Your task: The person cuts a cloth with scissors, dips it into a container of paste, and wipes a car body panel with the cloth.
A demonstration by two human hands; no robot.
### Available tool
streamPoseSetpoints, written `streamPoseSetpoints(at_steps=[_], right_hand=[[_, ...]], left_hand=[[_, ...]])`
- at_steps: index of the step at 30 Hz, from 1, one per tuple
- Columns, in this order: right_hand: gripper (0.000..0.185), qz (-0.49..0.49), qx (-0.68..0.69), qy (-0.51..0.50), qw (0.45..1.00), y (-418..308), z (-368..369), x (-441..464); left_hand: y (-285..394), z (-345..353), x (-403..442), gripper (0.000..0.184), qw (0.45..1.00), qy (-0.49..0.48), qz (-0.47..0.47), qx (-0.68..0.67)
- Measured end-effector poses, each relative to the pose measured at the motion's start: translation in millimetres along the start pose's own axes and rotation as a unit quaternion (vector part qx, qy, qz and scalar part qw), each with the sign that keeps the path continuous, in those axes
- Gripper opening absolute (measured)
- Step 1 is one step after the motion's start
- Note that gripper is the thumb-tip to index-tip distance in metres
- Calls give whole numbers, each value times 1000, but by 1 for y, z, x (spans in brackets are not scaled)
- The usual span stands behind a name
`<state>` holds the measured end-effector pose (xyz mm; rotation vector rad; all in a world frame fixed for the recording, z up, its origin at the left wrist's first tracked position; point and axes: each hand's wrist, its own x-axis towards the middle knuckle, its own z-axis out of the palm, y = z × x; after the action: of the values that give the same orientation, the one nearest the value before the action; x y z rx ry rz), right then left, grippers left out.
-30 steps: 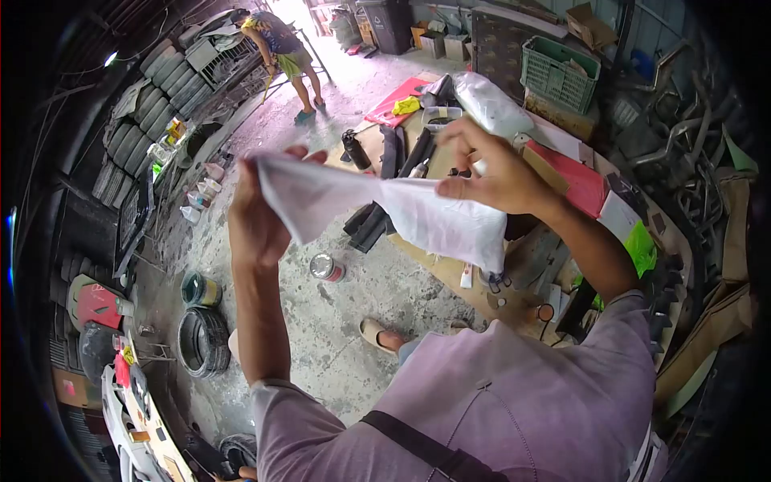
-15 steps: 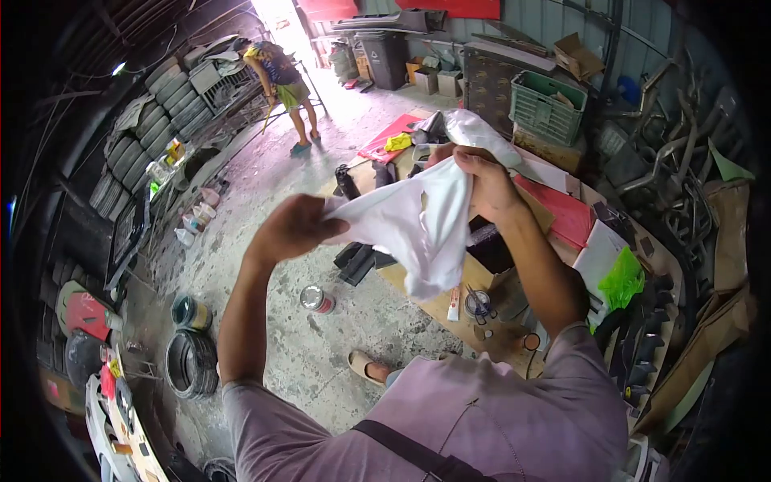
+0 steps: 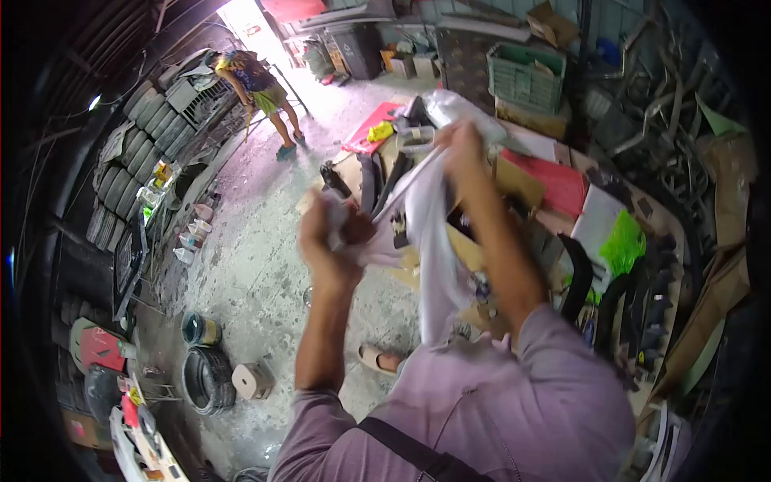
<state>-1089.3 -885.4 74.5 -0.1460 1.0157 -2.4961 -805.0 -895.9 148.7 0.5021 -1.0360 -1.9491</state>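
A white cloth (image 3: 431, 229) is stretched between my two hands in front of my chest, its long end hanging down. My left hand (image 3: 333, 233) is closed around a bunched part of it, blurred by motion. Higher up, my right hand (image 3: 460, 153) grips the other end, also blurred. Behind the cloth is a low work surface carrying curved black parts (image 3: 369, 183) and a clear plastic container (image 3: 415, 140). A yellow cloth or bag (image 3: 380, 131) lies on a red sheet (image 3: 365, 143) at the far end.
Another person (image 3: 261, 92) bends over near the bright doorway. Tires (image 3: 207, 379), a bucket (image 3: 201, 330) and a small beige stool (image 3: 252, 381) stand on the floor at left. A green crate (image 3: 526, 79), metal pipes (image 3: 642, 128) and a lime-green bag (image 3: 622, 243) are at right.
My left hand has moved inward, bunching its part of the cloth. My right hand has risen slightly. The cloth now hangs longer and narrower, and the view has shifted.
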Motion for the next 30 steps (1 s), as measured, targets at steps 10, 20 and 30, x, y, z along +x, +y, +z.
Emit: streamPoseSetpoints(at_steps=[10,20,30], right_hand=[[30,-232,-131,77,961,-267,-143,177],[36,155,-29,-308,938,-151,-141,275],[42,135,-331,-37,933,52,-272,192]], left_hand=[[27,-237,-113,31,915,254,87,301],[-101,-465,-422,24,680,549,-288,392],[-169,-444,-601,23,590,616,-458,250]])
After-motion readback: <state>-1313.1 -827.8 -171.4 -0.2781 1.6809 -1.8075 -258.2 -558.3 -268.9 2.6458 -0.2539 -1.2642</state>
